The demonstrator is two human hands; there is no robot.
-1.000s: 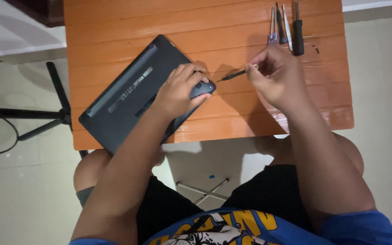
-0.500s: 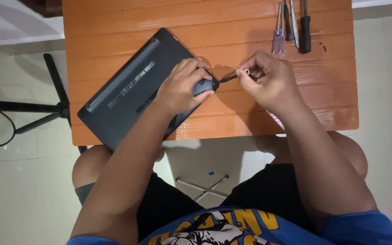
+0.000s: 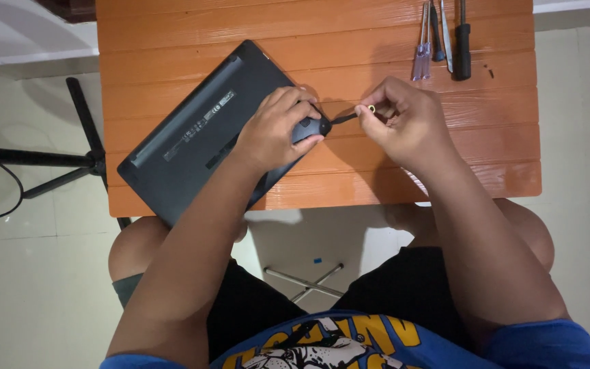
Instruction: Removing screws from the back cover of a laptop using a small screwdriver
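A dark laptop (image 3: 192,137) lies upside down and slanted on the orange wooden table (image 3: 349,61). My left hand (image 3: 278,130) presses on the laptop's right corner, fingers curled over its edge. My right hand (image 3: 404,123) grips a small screwdriver (image 3: 344,117) by its handle; the dark shaft points left and its tip meets the laptop corner just under my left fingers. The exact spot the tip touches is hidden by my fingers.
Several screwdrivers and thin tools (image 3: 442,37) lie side by side at the table's far right. A black tripod leg (image 3: 49,160) stands on the pale tiled floor to the left. My knees sit under the table's near edge.
My right hand has shifted a little left and turned the screwdriver, with its tip kept at the laptop corner. My left hand has stayed on the corner.
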